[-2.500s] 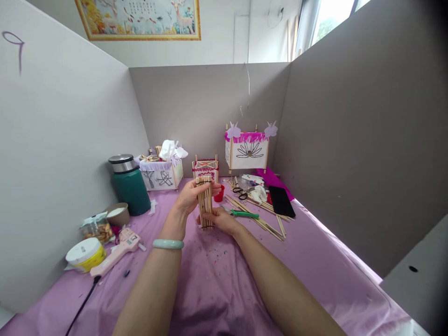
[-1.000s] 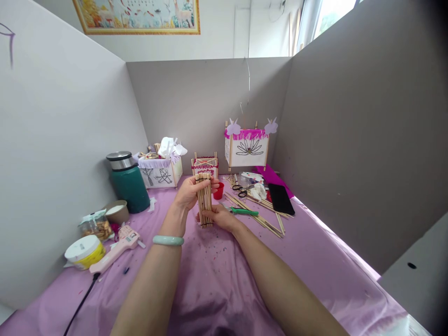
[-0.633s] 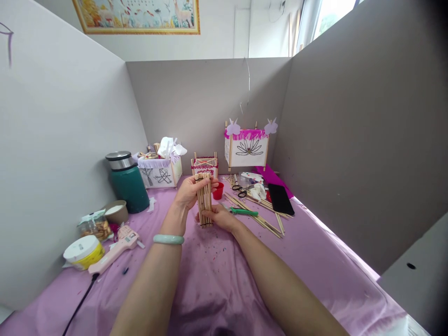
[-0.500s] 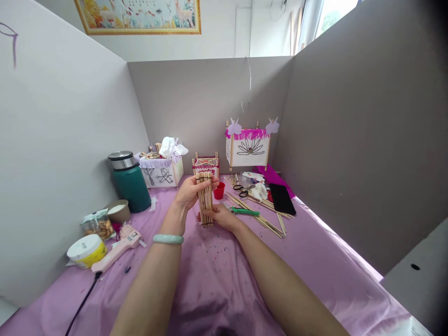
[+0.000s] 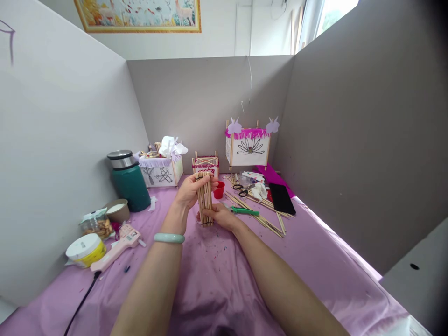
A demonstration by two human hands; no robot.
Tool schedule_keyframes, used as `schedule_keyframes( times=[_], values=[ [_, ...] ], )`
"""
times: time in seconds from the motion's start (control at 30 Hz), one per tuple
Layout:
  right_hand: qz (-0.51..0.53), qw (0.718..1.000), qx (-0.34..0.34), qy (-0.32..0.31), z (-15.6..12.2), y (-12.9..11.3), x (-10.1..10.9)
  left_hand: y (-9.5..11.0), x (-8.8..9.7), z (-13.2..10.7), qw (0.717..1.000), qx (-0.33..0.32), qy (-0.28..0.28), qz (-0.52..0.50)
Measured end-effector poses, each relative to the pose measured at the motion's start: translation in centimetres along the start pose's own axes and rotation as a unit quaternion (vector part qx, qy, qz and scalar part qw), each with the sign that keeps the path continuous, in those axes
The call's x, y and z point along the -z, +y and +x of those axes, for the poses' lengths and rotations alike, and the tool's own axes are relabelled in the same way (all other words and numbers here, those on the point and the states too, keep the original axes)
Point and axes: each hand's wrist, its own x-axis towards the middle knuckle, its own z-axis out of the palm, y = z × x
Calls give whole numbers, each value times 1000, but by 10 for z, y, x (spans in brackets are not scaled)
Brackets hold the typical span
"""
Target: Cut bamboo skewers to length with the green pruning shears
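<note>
Upright over the middle of the table is a bundle of wooden sticks (image 5: 205,198), with dark bands near its top and bottom. My left hand (image 5: 190,190) grips it near the top, thumb across the front and fingers round the back. Lower down, my right hand (image 5: 220,216) has its thumb on the front of the sticks, and its other fingers are partly hidden behind them. Just behind the bundle stand a red cup (image 5: 219,190) and a small stick-framed box (image 5: 206,164) with red trim. Green-handled pliers (image 5: 245,211) lie right of my right hand.
Loose sticks (image 5: 261,219), black scissors (image 5: 241,190) and a phone (image 5: 283,199) lie to the right. A lantern-like box (image 5: 249,148) hangs behind them. Along the left are a green bottle (image 5: 131,186), a bowl (image 5: 119,213), a jar (image 5: 96,227) and a corded pink glue gun (image 5: 119,247).
Both hands keep the same hold on the stick bundle. Its upper end leans very slightly further left, and the camera view has shifted a little.
</note>
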Motion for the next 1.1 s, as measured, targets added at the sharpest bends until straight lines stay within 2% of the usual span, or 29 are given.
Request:
schedule_keyframes(
  times=[0.3,0.47,0.67,0.8,0.97,1.1],
  values=[
    [12,1000,1,-12,-2,-2,-1,-3,-6,0,999,-24,19,27],
    [11,1000,-6,-15,-1,-3,1,-9,8,-9,999,2,-1,41],
    [6,1000,-5,-21,1,1,4,-21,25,-20,990,25,60,127],
    [-60,998,18,-19,1,1,8,-21,26,-21,989,32,43,141],
    [-214,975,47,36,-1,-4,17,-21,27,-22,988,31,25,151],
    [-230,971,37,44,-3,-9,19,-23,31,-22,986,26,23,162]
  ],
)
